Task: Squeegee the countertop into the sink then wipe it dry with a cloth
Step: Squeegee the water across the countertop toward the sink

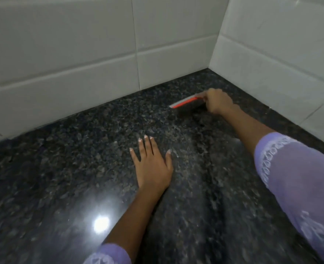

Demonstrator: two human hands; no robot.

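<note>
White wall tiles (81, 60) meet in a corner behind our dark, speckled worktop (62, 178), which shines under a bright light. We cannot see the sink or a cloth from where we look.

Our right hand (217, 101) is far back near that corner, and its grip is closed tight around the squeegee (184, 101), a red and white one. Its blade seems to rest on the worktop, just in front of the corner. Our left hand (153, 164) lies flat with its fingers spread out, closer to us than the corner, holding nothing.

What could go wrong? We are reaching a long way, so the blade might tip up at one end and leave a wet line behind. Our left hand sits in the path back from the corner, so water could get pushed onto it, or it could block the pull. If the worktop is wet and slippery, that hand might slide while we lean on it. And since we cannot see the sink, we might push the water the wrong way and off the edge.
</note>
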